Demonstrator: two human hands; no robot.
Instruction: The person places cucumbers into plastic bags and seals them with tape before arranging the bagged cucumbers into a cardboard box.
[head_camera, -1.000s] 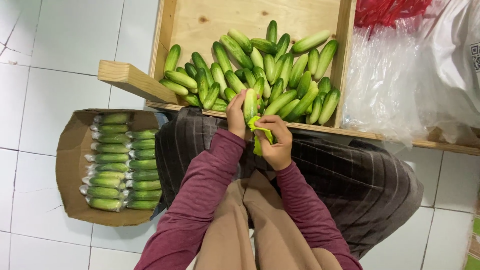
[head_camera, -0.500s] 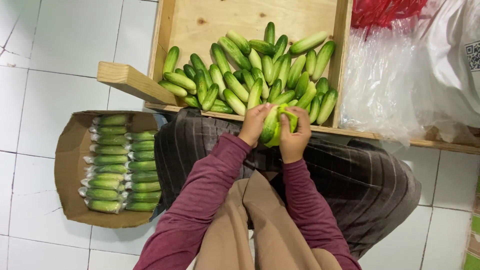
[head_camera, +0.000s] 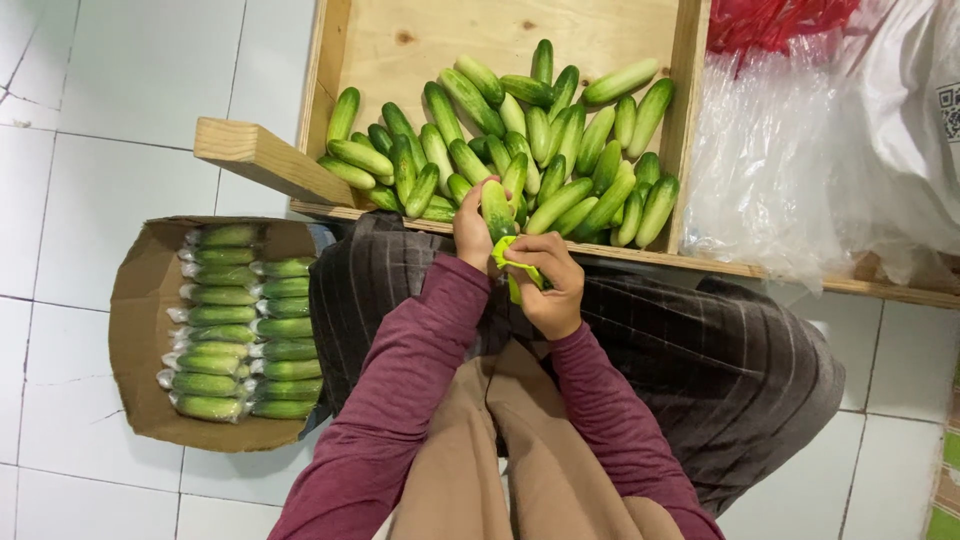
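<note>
your left hand (head_camera: 472, 232) grips a cucumber (head_camera: 497, 208) at the crate's (head_camera: 690, 120) near edge. your right hand (head_camera: 548, 285) is closed on a yellow-green tool (head_camera: 512, 262) just below it, touching the cucumber's end.

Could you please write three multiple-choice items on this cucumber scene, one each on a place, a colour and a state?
1. Where is the brown cardboard box of plastic-wrapped cucumbers?
A. on the white tiled floor, on the left hand's side
B. inside the crate
C. on the lap

2. What colour are the long sleeves?
A. blue
B. maroon
C. white

3. How is the green cucumber at the hands?
A. lying on the floor
B. sliced
C. gripped by the left hand

Answers: 1 A, it sits on tiles beside the wooden crate; 2 B, both arms show maroon; 3 C, the fingers wrap it while the right hand pinches a yellow-green strip.
</note>
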